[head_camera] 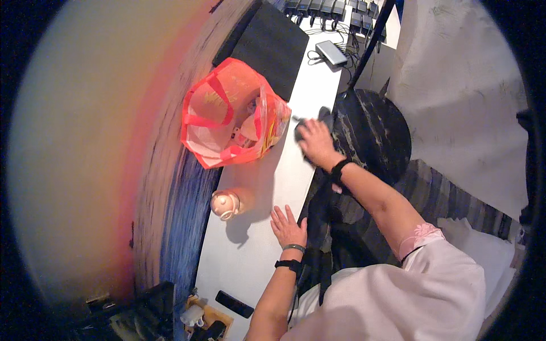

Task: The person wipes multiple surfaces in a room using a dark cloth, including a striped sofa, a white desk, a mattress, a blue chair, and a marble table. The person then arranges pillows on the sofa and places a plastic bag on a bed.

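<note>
My right hand is over a dark, soft-looking item at the table's near edge; blur hides its exact kind. Its fingers lie across the item, which shows on both sides of them. My left hand lies palm down on the white table, fingers apart and holding nothing. Beyond the right hand stands a red shopping bag, its top open and packaged things partly visible inside. A small pale pink lidded bottle with a loop handle stands to the left of my left hand.
A black phone lies at the table's lower end. Toward the far end are a black panel, a silver box with cables, and several black devices. A round black marble-patterned top and a dark pole stand at the right.
</note>
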Demonstrator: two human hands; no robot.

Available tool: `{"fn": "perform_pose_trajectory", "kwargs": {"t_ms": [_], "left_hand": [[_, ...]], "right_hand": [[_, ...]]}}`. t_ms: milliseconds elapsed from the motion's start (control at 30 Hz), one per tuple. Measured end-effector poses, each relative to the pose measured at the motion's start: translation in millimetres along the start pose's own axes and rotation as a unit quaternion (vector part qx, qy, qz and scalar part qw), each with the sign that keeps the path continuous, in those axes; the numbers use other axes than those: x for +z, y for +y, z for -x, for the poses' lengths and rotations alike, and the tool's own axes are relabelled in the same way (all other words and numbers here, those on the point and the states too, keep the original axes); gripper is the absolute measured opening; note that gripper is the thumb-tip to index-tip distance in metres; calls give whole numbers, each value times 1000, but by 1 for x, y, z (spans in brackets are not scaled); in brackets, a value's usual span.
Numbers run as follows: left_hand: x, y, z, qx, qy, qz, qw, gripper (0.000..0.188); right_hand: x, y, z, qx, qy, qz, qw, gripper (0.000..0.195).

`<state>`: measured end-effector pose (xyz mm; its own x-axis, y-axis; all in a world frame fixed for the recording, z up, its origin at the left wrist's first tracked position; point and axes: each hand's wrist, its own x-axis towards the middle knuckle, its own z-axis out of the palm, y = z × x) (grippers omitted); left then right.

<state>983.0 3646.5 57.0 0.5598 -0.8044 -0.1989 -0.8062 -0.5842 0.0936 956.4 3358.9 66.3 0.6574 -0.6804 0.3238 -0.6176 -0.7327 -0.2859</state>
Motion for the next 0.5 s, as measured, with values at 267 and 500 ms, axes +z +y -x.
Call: {"fn": "perform_pose_trajectory", "kwargs": {"t_ms": [267,500], "left_hand": [[13,-74,61,-30,-22,-29,999,87],[-1,-87,68,48,-43,32,997,87]], "right_hand": [[2,-122,137,-275,-110,-169,940,42],[-5,-91,81,-41,-41,-18,998,34]]}}
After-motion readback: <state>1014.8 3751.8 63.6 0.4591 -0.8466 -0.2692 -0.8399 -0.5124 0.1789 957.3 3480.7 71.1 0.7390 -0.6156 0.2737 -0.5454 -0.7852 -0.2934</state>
